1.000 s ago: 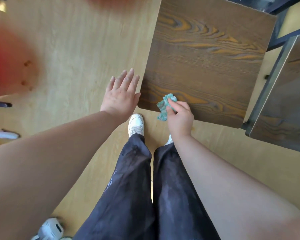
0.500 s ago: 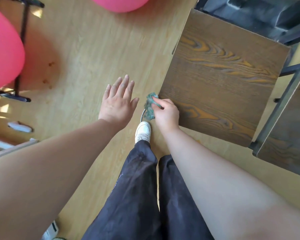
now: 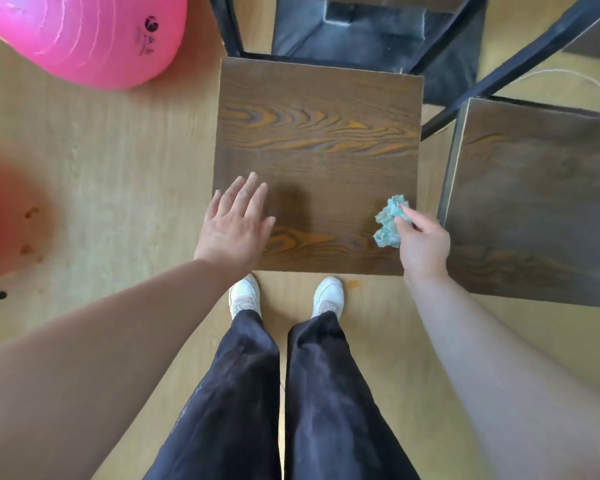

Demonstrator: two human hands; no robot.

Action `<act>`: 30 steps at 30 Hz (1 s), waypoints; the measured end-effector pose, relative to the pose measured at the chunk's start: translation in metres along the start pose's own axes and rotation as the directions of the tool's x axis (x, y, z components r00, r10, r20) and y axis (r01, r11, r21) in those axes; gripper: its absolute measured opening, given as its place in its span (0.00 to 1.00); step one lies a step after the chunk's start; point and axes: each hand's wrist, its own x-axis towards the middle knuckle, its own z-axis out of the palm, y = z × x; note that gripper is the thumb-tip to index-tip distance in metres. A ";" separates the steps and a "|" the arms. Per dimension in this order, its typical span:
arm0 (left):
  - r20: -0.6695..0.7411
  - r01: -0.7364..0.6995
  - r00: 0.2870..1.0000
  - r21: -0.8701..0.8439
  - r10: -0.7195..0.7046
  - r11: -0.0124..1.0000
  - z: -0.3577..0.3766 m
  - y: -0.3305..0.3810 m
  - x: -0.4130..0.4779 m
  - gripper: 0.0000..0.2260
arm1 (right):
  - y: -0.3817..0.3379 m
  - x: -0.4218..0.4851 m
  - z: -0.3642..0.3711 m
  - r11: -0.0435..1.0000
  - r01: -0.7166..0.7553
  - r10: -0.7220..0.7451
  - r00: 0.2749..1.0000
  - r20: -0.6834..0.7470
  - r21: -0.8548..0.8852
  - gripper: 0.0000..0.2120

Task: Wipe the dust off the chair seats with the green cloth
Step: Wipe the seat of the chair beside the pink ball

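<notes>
A square dark wooden chair seat (image 3: 317, 133) stands right in front of my feet. My right hand (image 3: 421, 242) pinches a crumpled green cloth (image 3: 390, 221) over the seat's near right corner. My left hand (image 3: 236, 223) hovers flat with straight fingers over the seat's near left edge and holds nothing. A second dark wooden seat (image 3: 534, 202) stands just to the right, close beside the first.
A big pink exercise ball (image 3: 90, 36) lies on the wooden floor at the far left. Black metal chair frames (image 3: 520, 60) and a dark mat (image 3: 368, 36) sit behind the seats. My white shoes (image 3: 245, 296) touch the floor at the seat's front edge.
The cloth in my right hand has moved from the seat's near left corner across to its near right corner. My left hand now hangs over the seat instead of the floor.
</notes>
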 end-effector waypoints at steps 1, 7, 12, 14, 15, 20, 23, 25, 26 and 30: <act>0.003 -0.010 1.000 0.004 0.010 1.000 0.002 0.010 0.005 0.26 | 0.002 0.006 -0.007 1.000 -0.008 0.008 1.000 -0.008 -0.007 0.13; 0.024 0.007 1.000 0.004 -0.007 1.000 0.014 0.041 0.018 0.26 | 0.018 0.025 -0.007 0.990 -0.004 0.005 1.000 0.005 -0.139 0.14; 0.033 0.005 0.999 0.031 -0.006 0.999 0.020 0.033 0.020 0.26 | 0.020 0.024 0.003 0.973 0.045 -0.048 0.999 -0.008 -0.225 0.15; 0.026 0.026 0.999 0.031 -0.027 0.999 0.019 0.024 0.020 0.26 | 0.017 0.021 0.009 0.964 0.074 -0.075 0.997 0.005 -0.255 0.15; 0.024 0.041 0.999 0.024 -0.041 0.999 0.018 0.019 0.019 0.26 | 0.015 0.020 0.012 0.960 0.087 -0.086 0.996 0.014 -0.265 0.14; -0.005 0.106 0.994 -0.007 -0.106 0.994 0.018 -0.013 0.011 0.25 | 0.003 0.012 0.043 0.947 0.157 -0.141 0.987 0.078 -0.280 0.14; -0.028 0.153 0.988 -0.047 -0.155 0.987 0.019 -0.038 0.001 0.25 | -0.008 -0.001 0.073 0.945 0.194 -0.155 0.974 0.163 -0.263 0.14; -0.032 0.190 0.981 -0.067 -0.192 0.980 0.021 -0.052 -0.008 0.25 | -0.016 -0.013 0.096 0.934 0.237 -0.182 0.959 0.216 -0.269 0.14; -0.031 0.206 0.977 -0.074 -0.209 0.976 0.022 -0.059 -0.013 0.25 | -0.018 -0.019 0.107 0.925 0.261 -0.194 0.950 0.245 -0.277 0.14; -0.036 0.260 0.964 -0.107 -0.265 0.960 0.026 -0.086 -0.036 0.25 | -0.025 -0.050 0.152 0.865 0.395 -0.265 0.883 0.387 -0.310 0.14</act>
